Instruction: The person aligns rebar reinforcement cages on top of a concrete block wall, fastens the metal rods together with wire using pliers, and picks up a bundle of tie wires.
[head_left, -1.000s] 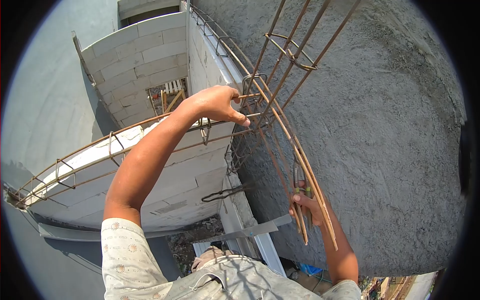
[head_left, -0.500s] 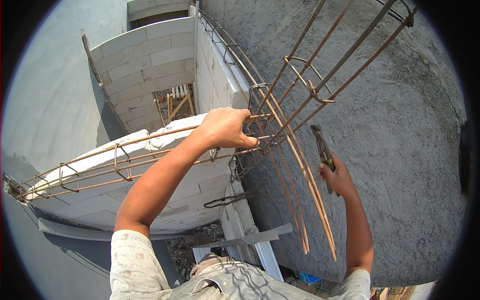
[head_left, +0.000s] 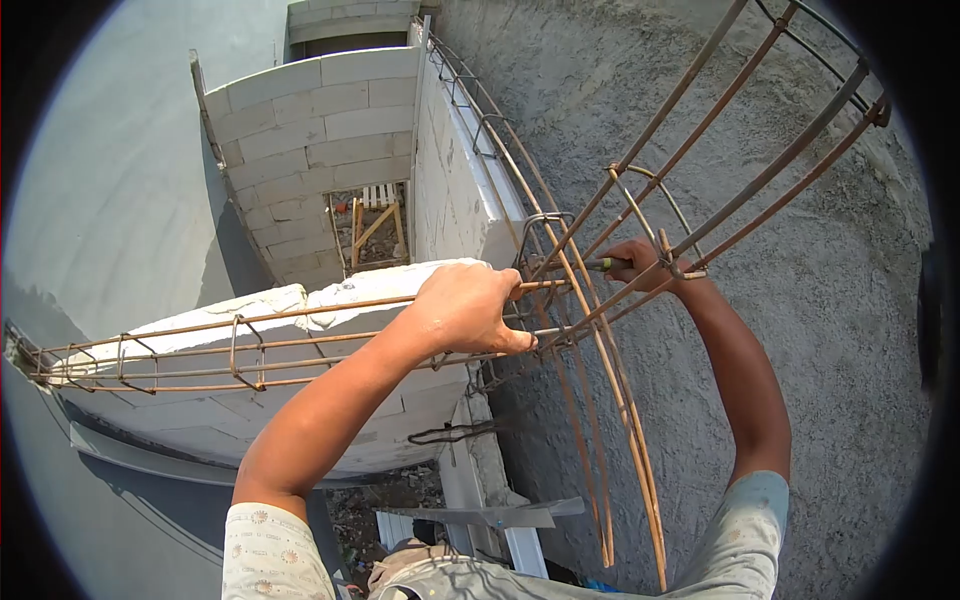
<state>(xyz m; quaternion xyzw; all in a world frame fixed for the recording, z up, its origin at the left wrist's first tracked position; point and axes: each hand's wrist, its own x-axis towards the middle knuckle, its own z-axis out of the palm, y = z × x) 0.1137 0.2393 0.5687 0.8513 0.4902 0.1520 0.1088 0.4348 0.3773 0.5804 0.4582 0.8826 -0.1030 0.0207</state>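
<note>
- Brown, rusted steel made the horizontal cage (head_left: 258, 386): long thin bars with square-bent ties, lying along the upper edge of a white block wall (head_left: 180, 412), whose top was rough with lumpy mortar.
- My left hand (head_left: 470, 310) gripped this cage near its right end; the fingers were bent over the upper bar, and the thumb lay lower, at another bar.
- My right hand (head_left: 645, 268) was closed around the pliers (head_left: 608, 264), a dark metal tool with a yellow-green band on the handle. Its tip was among the crossing bars, and I cannot tell if its jaws were open or shut.
- The upright bars (head_left: 682, 85) were thicker and ribbed, tied by a bent stirrup (head_left: 638, 212); some of them passed in front of my right hand.
- Half a second earlier, the pliers were lower and to the right, apart from the steel. Now they had come up to the joint, while my left hand stayed on the cage.
- The long loose bars (head_left: 622, 395) hung downward from the joint, with free ends near my body.
- Beyond the right forearm there was open room before the coarse grey plaster (head_left: 700, 450); between the bars the space was narrow, with the stirrup just beside my right wrist.
</note>
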